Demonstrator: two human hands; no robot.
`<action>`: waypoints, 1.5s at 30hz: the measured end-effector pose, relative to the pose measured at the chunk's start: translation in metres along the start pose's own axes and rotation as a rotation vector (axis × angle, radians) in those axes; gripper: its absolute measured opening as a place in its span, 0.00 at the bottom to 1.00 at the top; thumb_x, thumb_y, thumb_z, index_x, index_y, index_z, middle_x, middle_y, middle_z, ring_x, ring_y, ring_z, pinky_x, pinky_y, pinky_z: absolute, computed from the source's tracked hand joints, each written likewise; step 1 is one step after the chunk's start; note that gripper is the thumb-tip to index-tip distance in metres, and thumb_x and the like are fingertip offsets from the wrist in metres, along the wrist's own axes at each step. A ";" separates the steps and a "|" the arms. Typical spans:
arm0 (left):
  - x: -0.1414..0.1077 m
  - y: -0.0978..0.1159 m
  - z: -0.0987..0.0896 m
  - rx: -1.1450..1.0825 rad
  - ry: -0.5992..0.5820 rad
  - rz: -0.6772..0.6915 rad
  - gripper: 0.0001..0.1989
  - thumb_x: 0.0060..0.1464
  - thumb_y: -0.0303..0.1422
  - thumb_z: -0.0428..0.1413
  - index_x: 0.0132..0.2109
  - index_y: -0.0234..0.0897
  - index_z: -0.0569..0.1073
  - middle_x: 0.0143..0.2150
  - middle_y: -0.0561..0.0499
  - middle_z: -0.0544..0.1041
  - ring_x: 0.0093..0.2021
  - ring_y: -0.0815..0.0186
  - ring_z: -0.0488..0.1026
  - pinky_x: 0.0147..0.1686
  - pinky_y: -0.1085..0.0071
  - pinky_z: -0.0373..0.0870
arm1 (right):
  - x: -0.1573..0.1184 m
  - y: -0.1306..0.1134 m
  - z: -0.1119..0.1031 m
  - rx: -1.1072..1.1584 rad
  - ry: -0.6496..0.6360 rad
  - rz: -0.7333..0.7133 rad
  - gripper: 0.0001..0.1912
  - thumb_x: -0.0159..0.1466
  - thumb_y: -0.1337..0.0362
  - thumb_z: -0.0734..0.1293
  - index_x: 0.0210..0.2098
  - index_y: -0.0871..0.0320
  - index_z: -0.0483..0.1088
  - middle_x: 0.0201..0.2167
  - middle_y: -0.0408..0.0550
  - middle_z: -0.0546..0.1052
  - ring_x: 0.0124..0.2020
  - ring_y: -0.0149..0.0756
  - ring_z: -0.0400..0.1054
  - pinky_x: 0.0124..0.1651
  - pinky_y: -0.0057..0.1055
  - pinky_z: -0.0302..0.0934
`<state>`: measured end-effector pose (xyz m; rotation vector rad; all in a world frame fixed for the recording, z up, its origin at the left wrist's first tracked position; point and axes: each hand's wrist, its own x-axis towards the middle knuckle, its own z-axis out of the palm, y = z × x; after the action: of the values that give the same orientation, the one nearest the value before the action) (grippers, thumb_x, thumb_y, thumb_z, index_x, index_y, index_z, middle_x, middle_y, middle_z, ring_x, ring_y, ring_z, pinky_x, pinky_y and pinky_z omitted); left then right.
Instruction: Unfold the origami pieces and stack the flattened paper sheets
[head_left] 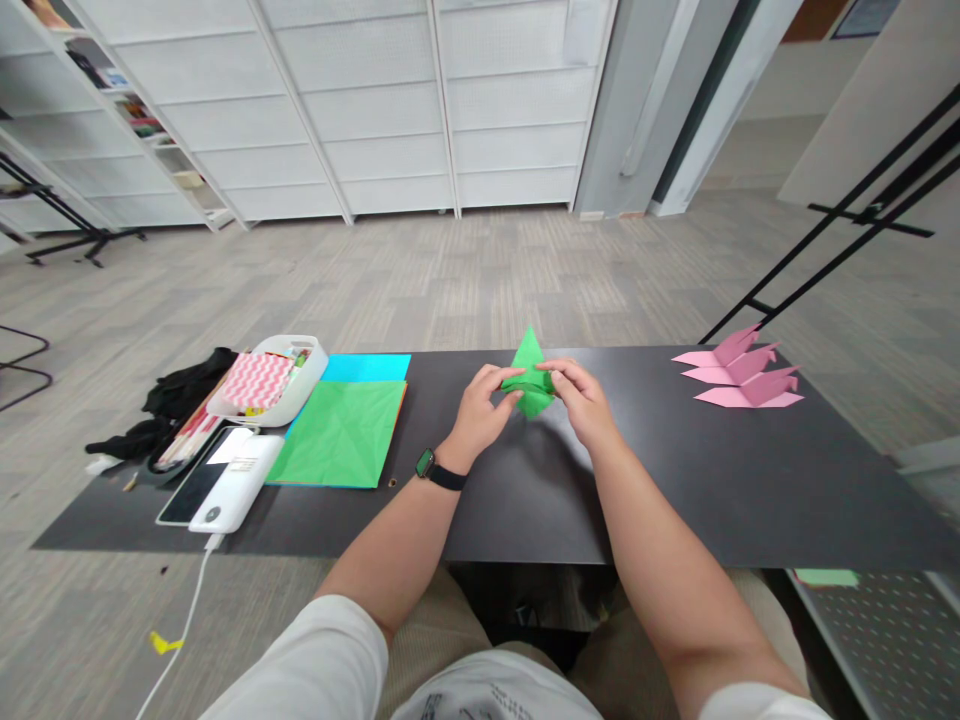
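A partly folded piece of green origami paper (529, 352) is held up over the dark table, one pointed tip facing away from me. My left hand (482, 412) pinches its left side between thumb and fingers; a watch is on that wrist. My right hand (583, 398) grips the right side, with the index finger lying along the upper face. The folds between my fingers are partly hidden. To the right, several folded pink paper birds (742, 372) stand in a close row.
Left of my hands lies a stack of coloured paper (341, 435), green on top, blue behind. Beside it are a white basket (313, 372), a phone (191, 480), a white power bank (238, 485) with a cable, and black cloth (187, 385). The dark table (675, 500) has its far edge just beyond my hands.
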<state>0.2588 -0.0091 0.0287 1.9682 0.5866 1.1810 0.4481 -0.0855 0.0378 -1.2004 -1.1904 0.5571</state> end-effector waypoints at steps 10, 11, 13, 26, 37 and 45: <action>0.006 -0.005 -0.003 -0.548 -0.032 -0.306 0.18 0.59 0.46 0.68 0.47 0.38 0.82 0.54 0.44 0.78 0.56 0.57 0.76 0.61 0.58 0.73 | 0.004 0.003 -0.006 0.041 -0.068 0.077 0.10 0.60 0.57 0.75 0.42 0.48 0.83 0.52 0.49 0.79 0.55 0.44 0.75 0.59 0.43 0.71; 0.006 -0.005 -0.002 -0.633 -0.046 -0.352 0.20 0.58 0.48 0.69 0.49 0.38 0.81 0.52 0.44 0.80 0.55 0.57 0.77 0.61 0.57 0.73 | 0.004 0.004 -0.005 0.058 -0.072 0.087 0.10 0.59 0.56 0.75 0.41 0.48 0.83 0.52 0.49 0.79 0.54 0.44 0.75 0.58 0.43 0.71; 0.006 -0.005 0.000 -0.741 -0.073 -0.421 0.23 0.58 0.49 0.69 0.51 0.38 0.80 0.48 0.44 0.82 0.52 0.57 0.78 0.60 0.56 0.73 | 0.003 0.005 -0.002 0.082 -0.067 0.122 0.11 0.58 0.54 0.76 0.39 0.49 0.82 0.47 0.48 0.81 0.49 0.43 0.77 0.53 0.41 0.73; 0.002 -0.004 0.007 -0.354 0.045 -0.402 0.19 0.59 0.48 0.66 0.46 0.39 0.75 0.46 0.48 0.79 0.47 0.62 0.77 0.51 0.65 0.75 | 0.002 -0.010 -0.004 -0.382 0.305 -0.053 0.10 0.66 0.57 0.69 0.37 0.53 0.82 0.36 0.49 0.82 0.39 0.42 0.76 0.46 0.39 0.70; 0.013 -0.018 -0.020 0.165 0.131 -0.183 0.05 0.63 0.34 0.62 0.38 0.39 0.78 0.44 0.47 0.79 0.47 0.61 0.77 0.53 0.64 0.74 | 0.016 0.012 -0.032 -0.440 0.361 -0.017 0.12 0.64 0.54 0.69 0.37 0.54 0.81 0.41 0.53 0.80 0.46 0.46 0.75 0.53 0.45 0.70; 0.018 -0.036 -0.042 0.298 0.052 -0.133 0.02 0.63 0.30 0.63 0.40 0.40 0.81 0.47 0.46 0.80 0.51 0.59 0.79 0.59 0.57 0.75 | 0.018 0.016 -0.050 -0.404 0.310 0.113 0.14 0.62 0.51 0.70 0.36 0.53 0.80 0.37 0.50 0.84 0.41 0.47 0.77 0.52 0.46 0.69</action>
<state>0.2299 0.0406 0.0221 2.1100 0.9518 1.1151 0.5038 -0.0851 0.0347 -1.6391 -0.9982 0.2019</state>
